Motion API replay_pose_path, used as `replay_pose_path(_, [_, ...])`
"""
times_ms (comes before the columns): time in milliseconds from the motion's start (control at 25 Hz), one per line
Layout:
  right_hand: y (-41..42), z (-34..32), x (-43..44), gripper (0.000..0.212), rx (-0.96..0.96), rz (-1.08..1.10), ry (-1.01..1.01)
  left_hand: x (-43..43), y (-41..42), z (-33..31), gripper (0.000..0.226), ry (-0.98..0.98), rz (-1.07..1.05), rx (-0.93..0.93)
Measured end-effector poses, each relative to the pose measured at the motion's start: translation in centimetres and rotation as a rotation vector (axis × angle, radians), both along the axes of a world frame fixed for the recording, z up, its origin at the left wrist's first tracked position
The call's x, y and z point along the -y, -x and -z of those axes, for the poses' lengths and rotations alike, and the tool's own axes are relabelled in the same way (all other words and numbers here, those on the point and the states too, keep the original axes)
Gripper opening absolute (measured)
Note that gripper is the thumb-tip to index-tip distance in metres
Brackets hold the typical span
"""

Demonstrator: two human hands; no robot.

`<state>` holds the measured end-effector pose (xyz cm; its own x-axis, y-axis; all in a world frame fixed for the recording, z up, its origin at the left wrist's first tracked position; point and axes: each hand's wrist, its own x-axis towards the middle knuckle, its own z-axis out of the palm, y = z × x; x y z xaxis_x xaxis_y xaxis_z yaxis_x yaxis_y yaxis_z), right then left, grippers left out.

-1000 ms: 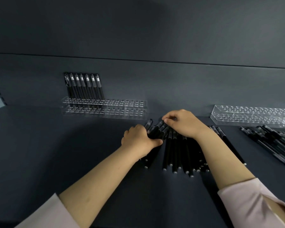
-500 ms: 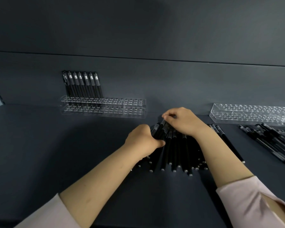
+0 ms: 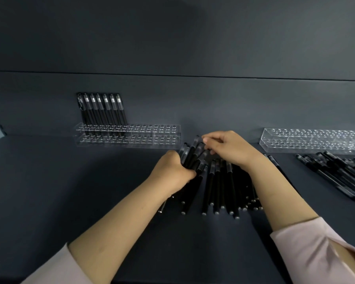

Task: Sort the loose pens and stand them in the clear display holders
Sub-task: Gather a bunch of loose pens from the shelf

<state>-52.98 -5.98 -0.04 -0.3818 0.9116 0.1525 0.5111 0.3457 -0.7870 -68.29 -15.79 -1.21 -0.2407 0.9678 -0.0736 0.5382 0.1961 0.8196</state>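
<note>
Head view: dark counter (image 3: 70,191), two bare hands at centre.
Left hand (image 3: 173,174): fingers curled tight around a bundle of black pens (image 3: 190,158).
Right hand (image 3: 232,149): fingertips pinching pen caps at the bundle's top.
Loose pens (image 3: 223,187): fanned flat beneath both hands.
Second pile (image 3: 340,171): right edge.
Left holder (image 3: 129,136): back edge, seven pens (image 3: 100,108) standing.
Right holder (image 3: 314,140): back right.

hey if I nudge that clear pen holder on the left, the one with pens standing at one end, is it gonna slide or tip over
The left holder is long and low, so it would probably slide rather than tip. It looks like thin clear plastic, likely light, so it may skate easily on the smooth dark table. The standing pens load only its left end, so a push there might rock it or rattle them.
</note>
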Motion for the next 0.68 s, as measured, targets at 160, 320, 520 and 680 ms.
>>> replay_pose_path(160, [0.1, -0.2, 0.6, 0.013, -0.014, 0.013, -0.008, -0.3, 2.6, -0.6, 0.014, 0.092, -0.022, 0.435])
replay_pose_path(320, [2.2, -1.0, 2.1, 0.011, -0.133, -0.015, -0.018, -0.1, 4.7, -1.2, 0.004, 0.084, 0.048, 0.714])
replay_pose_path(520, [7.6, -2.0, 3.6, 0.017, -0.517, -0.015, 0.231, 0.8, 8.4, -1.7, 0.009, 0.094, 0.101, 0.883])
replay_pose_path(680, [12.4, -2.8, 3.9, 0.018, -0.615, 0.031, 0.301, 1.5, 12.2, -1.7, 0.019, 0.059, 0.140, 0.963])
